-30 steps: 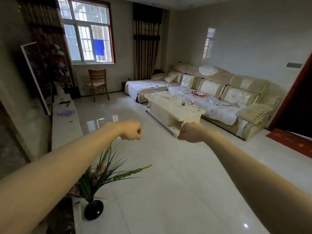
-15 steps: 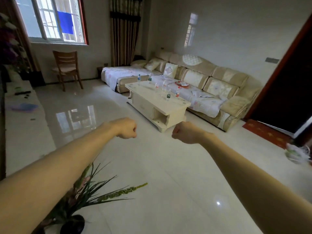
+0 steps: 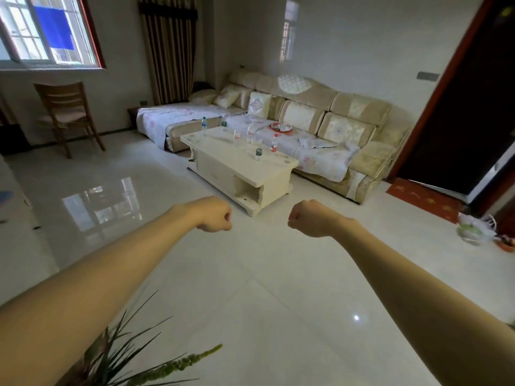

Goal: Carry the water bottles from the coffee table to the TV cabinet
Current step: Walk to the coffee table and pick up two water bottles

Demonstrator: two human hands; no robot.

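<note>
— So, what sits at the far left?
— A window [image 3: 50,32] high up, with a blue cloth hanging in it. Under it a wooden chair [image 3: 65,112] stands on the glossy tiled floor [image 3: 250,316]. At the bottom edge, green plant leaves [image 3: 133,355] poke up in front of the left forearm.
— And the left hand?
— The left hand [image 3: 214,215] reaches out over the floor, fingers curled tight into a fist, holding nothing.
— Where are the bottles?
— All on the coffee table [image 3: 267,174], well beyond both fists. I count six water bottles [image 3: 259,153] standing upright on its white top. Two are near the far end, two clear ones are around the middle, and a green-labelled one and a red-labelled one stand towards the near end. Neither hand touches any of them.
— Behind the table?
— A beige sofa [image 3: 342,126] with cushions and a floral cover runs along the wall, and a striped curtain [image 3: 170,48] hangs past its left end. Something red and white lies on the seat; I cannot tell what.
— The right hand?
— The right hand [image 3: 306,218] mirrors the left. Its fingers are folded into an empty fist, level with the other and a little apart from it.
— Further right?
— A dark doorway [image 3: 473,107] with a red mat [image 3: 426,199] before it, and a pale bag [image 3: 473,229] on the floor by the right edge.
</note>
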